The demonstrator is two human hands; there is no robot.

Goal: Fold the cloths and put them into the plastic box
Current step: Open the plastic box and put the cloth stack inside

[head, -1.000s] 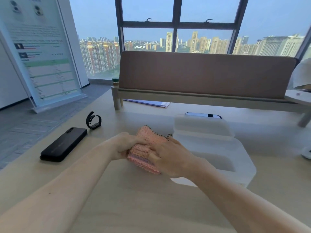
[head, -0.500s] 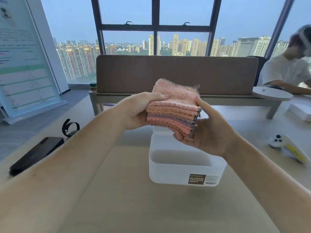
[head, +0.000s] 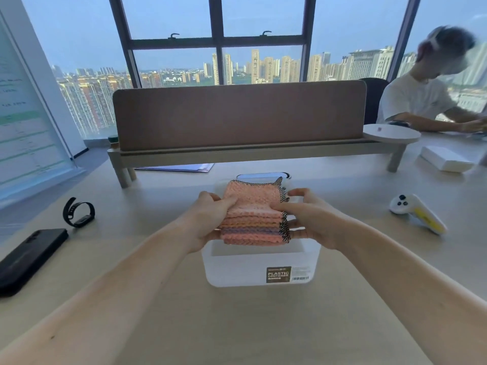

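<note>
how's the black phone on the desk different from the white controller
The black phone is a dark flat slab near the desk's left edge; the white controller is pale with a yellow stripe and dark buttons, on the right. The phone is plain and rectangular, the controller curved and bulky. Both rest untouched on the desk.
</note>
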